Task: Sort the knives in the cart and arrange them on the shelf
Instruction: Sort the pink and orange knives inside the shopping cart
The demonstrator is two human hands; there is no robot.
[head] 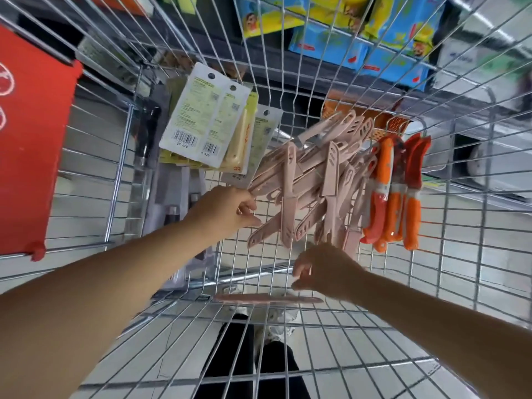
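Note:
A heap of pink sheathed knives [305,180] lies in the middle of the wire cart [472,226]. To its right, several orange-handled knives [397,194] rest in a row. Carded knife packs [207,125] lean at the back left, above boxed black-handled knives [169,203]. One pink knife [267,299] lies alone near the cart's near side. My left hand [227,208] touches the heap's left edge, fingers apart, nothing clearly held. My right hand [322,269] hovers with spread fingers just below the heap and above the lone knife.
A red plastic panel [31,139] hangs on the cart's left wall. Beyond the far wall, shelves hold blue and yellow boxes [359,47]. An orange perforated item [383,125] sits behind the knives. Legs and shoes show through the mesh below.

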